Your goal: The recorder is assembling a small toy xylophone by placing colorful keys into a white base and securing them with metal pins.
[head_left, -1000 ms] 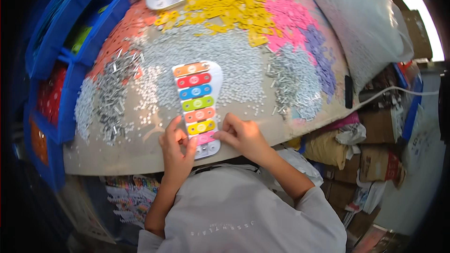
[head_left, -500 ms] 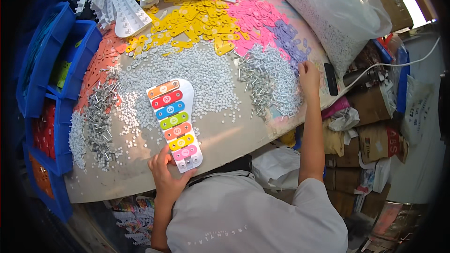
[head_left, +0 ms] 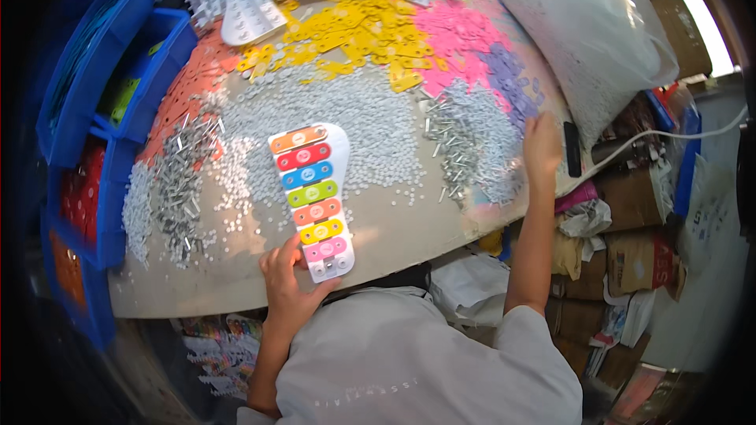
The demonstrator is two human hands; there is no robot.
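Note:
A white toy xylophone [head_left: 342, 165] with a column of coloured bars, orange at the far end and pink at the near end, lies on the table before me. My left hand [head_left: 293, 287] grips its near left corner, thumb toward the near end and fingers at the left edge. At the right, my right hand [head_left: 543, 145] is closed by the loose purple bars [head_left: 512, 83], its fingertips drawn together. Whatever those fingertips may hold is hidden. Left of that hand is a heap of small white screws [head_left: 488, 142], bordered by longer metal pins [head_left: 449, 145].
White caps [head_left: 370, 126] cover mid-table. Yellow bars [head_left: 354, 31], pink bars [head_left: 457, 35] and white frames [head_left: 248, 8] lie beyond. Blue bins [head_left: 118, 165] line the left. A black phone [head_left: 572, 148] and a filled plastic bag [head_left: 583, 31] are at the right.
The whole view has shifted, moving the table's contents rightward in the picture. My right hand has moved slightly closer to the phone; my left hand keeps its grip on the toy xylophone.

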